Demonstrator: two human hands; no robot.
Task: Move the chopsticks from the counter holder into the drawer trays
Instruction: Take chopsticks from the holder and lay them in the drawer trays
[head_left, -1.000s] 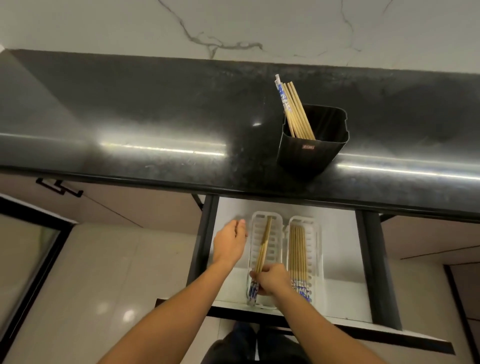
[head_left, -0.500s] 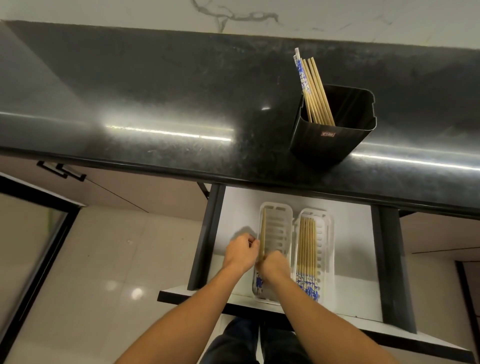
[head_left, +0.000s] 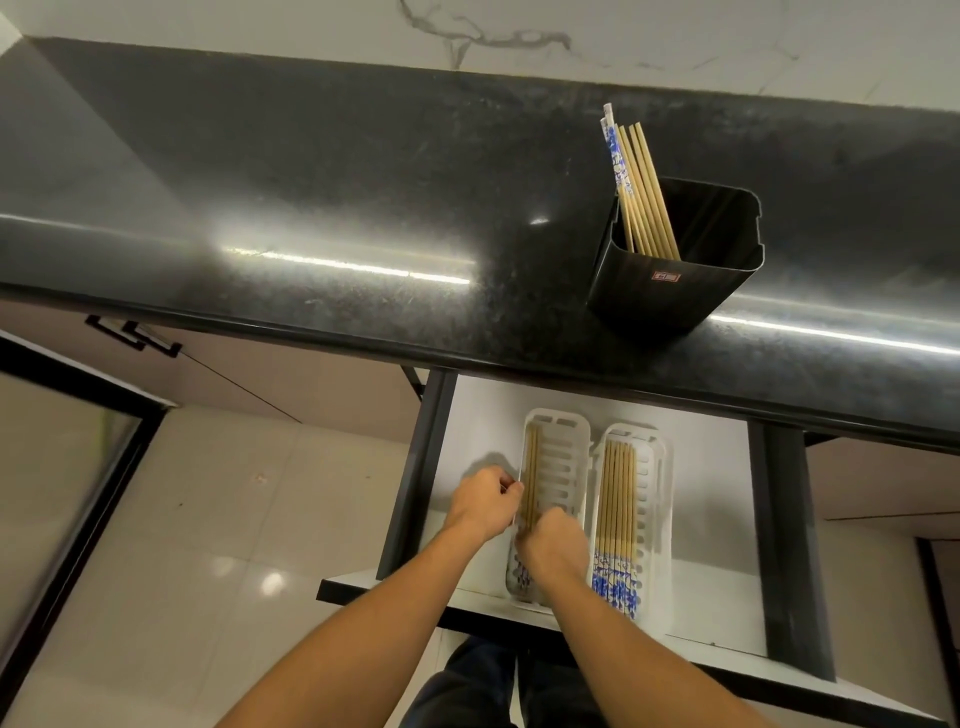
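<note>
Holder (head_left: 670, 291) on counter (head_left: 311, 182), filled tray (head_left: 631, 430) beside right hand (head_left: 553, 540)

Midsection of the left-tray chopsticks (head_left: 531, 467) behind the right hand (head_left: 553, 543); its fingers tucked under.

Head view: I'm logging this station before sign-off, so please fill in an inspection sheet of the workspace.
Surface: black counter, glossy, with light streaks.
Job's things: holder on the counter, leaning chopsticks at its left side; left tray holds few chopsticks; right tray holds a chopstick row.
Clutter: nothing seen.
Grippers: left hand curled at the left tray's rim, grasp unclear; right hand grips the few chopsticks.
Cables: nothing seen.
Surroundings: open drawer, marble wall, tiled floor.
</note>
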